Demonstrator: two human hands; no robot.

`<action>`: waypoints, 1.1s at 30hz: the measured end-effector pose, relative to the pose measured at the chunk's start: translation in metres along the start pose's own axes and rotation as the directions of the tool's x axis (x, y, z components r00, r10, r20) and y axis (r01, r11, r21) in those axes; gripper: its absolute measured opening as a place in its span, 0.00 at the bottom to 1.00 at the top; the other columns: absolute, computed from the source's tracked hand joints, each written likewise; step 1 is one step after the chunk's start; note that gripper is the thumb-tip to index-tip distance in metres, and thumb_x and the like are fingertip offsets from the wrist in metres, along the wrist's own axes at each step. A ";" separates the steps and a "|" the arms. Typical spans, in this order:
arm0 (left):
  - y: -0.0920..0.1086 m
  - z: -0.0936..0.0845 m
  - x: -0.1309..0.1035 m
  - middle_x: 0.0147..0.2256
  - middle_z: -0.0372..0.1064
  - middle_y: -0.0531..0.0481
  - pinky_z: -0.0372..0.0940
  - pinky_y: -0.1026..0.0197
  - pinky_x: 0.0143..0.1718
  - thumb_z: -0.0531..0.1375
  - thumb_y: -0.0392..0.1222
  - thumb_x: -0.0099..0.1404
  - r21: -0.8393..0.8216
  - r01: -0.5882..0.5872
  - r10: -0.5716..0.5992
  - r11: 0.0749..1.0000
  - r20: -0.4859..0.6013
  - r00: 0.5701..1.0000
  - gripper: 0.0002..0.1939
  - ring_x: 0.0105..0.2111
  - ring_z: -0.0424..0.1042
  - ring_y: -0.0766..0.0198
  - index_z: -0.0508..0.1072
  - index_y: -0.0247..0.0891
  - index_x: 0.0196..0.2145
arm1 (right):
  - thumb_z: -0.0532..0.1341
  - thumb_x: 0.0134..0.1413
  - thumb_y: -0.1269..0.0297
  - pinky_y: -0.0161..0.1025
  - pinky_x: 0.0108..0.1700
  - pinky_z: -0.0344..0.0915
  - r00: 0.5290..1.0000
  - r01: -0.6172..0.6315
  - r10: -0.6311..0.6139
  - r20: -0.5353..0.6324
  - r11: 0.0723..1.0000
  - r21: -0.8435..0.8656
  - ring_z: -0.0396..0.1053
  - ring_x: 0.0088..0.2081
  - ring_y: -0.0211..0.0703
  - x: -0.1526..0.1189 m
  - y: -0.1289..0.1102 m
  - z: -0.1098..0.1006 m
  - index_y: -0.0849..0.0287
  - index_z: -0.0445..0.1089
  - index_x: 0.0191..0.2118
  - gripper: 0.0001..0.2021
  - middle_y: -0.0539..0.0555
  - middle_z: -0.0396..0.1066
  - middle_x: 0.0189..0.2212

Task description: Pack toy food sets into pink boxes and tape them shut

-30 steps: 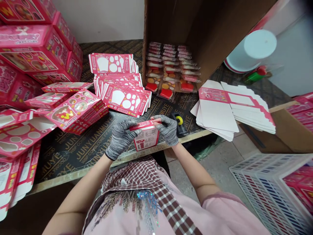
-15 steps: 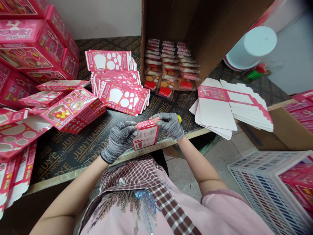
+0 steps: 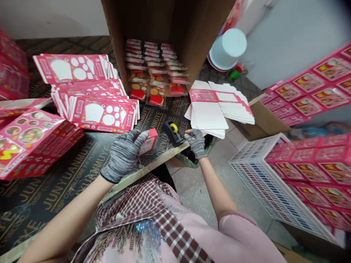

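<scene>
My left hand (image 3: 122,157), in a grey glove with bare fingertips, is closed around a small pink box (image 3: 149,141) over the table's front edge. The box is partly hidden behind the fingers. To its right stands a black tape dispenser (image 3: 175,139) with a yellow roll core. Just beside the dispenser's front end is my right hand (image 3: 196,143), gloved the same way. Its thumb and fingers are pinched together; whatever lies between them is too small to make out.
Flat printed cartons (image 3: 104,113) lie stacked at left, near assembled pink boxes (image 3: 41,142). An upright cardboard box (image 3: 211,44) holds rows of packaged toy food (image 3: 156,87). White-backed cardboard sheets (image 3: 210,115) fan out at right. A white basket (image 3: 255,171) with pink boxes stands at right.
My right hand has let go of the pink box and moved right to the tape dispenser. My left hand keeps the box. The view has turned to the right.
</scene>
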State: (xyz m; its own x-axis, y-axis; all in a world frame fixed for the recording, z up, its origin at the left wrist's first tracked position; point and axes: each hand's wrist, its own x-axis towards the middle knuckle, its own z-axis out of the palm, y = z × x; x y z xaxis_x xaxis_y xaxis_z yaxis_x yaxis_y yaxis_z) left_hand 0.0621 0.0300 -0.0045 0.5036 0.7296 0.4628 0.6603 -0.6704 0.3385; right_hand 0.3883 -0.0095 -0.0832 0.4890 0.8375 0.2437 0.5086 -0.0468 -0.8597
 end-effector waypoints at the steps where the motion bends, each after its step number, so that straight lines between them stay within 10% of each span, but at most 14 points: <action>1: -0.002 0.004 0.000 0.47 0.78 0.38 0.70 0.51 0.41 0.55 0.36 0.68 -0.011 -0.003 0.003 1.000 -0.005 1.000 0.20 0.41 0.78 0.48 0.77 0.41 0.54 | 0.70 0.43 0.60 0.54 0.58 0.63 0.997 -0.031 0.034 0.062 0.998 -0.049 0.67 0.40 0.51 0.001 0.012 -0.001 0.52 0.75 0.28 0.05 0.52 0.72 0.31; 6: -0.007 0.017 -0.005 0.47 0.79 0.41 0.68 0.51 0.41 0.56 0.38 0.68 -0.034 -0.005 0.003 0.999 -0.074 0.997 0.18 0.43 0.77 0.47 0.80 0.45 0.51 | 0.70 0.39 0.62 0.53 0.56 0.65 0.982 -0.054 0.062 0.180 0.997 -0.052 0.68 0.42 0.51 0.005 0.032 0.015 0.53 0.73 0.22 0.06 0.53 0.72 0.33; 14: -0.004 0.014 -0.006 0.47 0.79 0.43 0.68 0.47 0.48 0.58 0.38 0.67 -0.103 0.045 -0.054 0.994 -0.085 0.995 0.17 0.46 0.76 0.48 0.80 0.47 0.50 | 0.66 0.43 0.58 0.50 0.58 0.65 0.985 -0.165 0.171 -0.023 0.970 0.177 0.70 0.49 0.47 -0.021 0.029 0.021 0.54 0.73 0.26 0.06 0.55 0.73 0.46; 24: -0.002 0.018 -0.011 0.48 0.77 0.43 0.67 0.47 0.46 0.59 0.33 0.63 0.104 -0.045 0.061 0.994 -0.155 0.986 0.22 0.44 0.75 0.47 0.78 0.48 0.53 | 0.66 0.38 0.64 0.50 0.54 0.68 0.954 -0.269 0.282 -0.097 0.954 0.134 0.69 0.36 0.46 -0.043 0.041 0.020 0.53 0.67 0.20 0.06 0.50 0.72 0.26; 28: 0.004 0.011 -0.009 0.49 0.76 0.39 0.67 0.48 0.46 0.57 0.32 0.63 0.171 -0.065 0.085 0.983 -0.109 0.990 0.26 0.45 0.75 0.48 0.73 0.43 0.58 | 0.65 0.45 0.56 0.46 0.44 0.70 0.955 -0.223 0.252 -0.156 0.958 0.183 0.66 0.33 0.45 -0.052 0.009 0.017 0.52 0.69 0.23 0.08 0.49 0.70 0.24; 30: 0.006 0.006 -0.008 0.50 0.75 0.37 0.68 0.48 0.48 0.56 0.32 0.64 0.127 -0.061 0.071 0.990 -0.074 0.995 0.28 0.47 0.75 0.48 0.69 0.39 0.62 | 0.64 0.50 0.53 0.40 0.33 0.66 0.968 -0.223 0.246 -0.054 0.937 0.269 0.64 0.27 0.42 -0.058 -0.026 0.017 0.53 0.75 0.29 0.09 0.48 0.68 0.22; 33: 0.006 0.002 -0.008 0.52 0.74 0.36 0.67 0.47 0.51 0.56 0.33 0.65 0.003 -0.095 0.095 0.995 -0.100 0.990 0.26 0.49 0.75 0.48 0.68 0.36 0.61 | 0.65 0.54 0.53 0.34 0.21 0.49 0.890 -0.381 0.167 0.425 0.785 0.488 0.54 0.17 0.34 -0.062 -0.088 0.024 0.57 0.80 0.42 0.15 0.44 0.61 0.15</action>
State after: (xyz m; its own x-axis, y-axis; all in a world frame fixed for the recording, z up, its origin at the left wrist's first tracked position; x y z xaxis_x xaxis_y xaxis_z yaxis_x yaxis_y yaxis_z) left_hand 0.0635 0.0204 -0.0079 0.5058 0.6453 0.5725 0.6112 -0.7364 0.2900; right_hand 0.2962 -0.0447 -0.0338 0.2187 0.9687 -0.1176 -0.1329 -0.0898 -0.9870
